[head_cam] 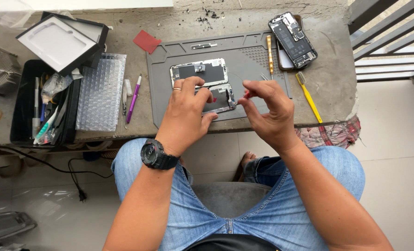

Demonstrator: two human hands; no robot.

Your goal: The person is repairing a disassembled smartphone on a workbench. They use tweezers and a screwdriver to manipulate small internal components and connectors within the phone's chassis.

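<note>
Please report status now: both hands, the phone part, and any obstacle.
Left hand steadies phone frame. Right hand pinches small red piece. Nothing blocks.

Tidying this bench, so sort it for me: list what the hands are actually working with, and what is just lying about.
In hand:
left hand steadying the phone frame
right hand pinching a small red piece
grey work mat beneath

Lying about:
second phone frame
opened phone
screwdriver
yellow brush
purple tool
bubble wrap
open box
black tool tray
</note>
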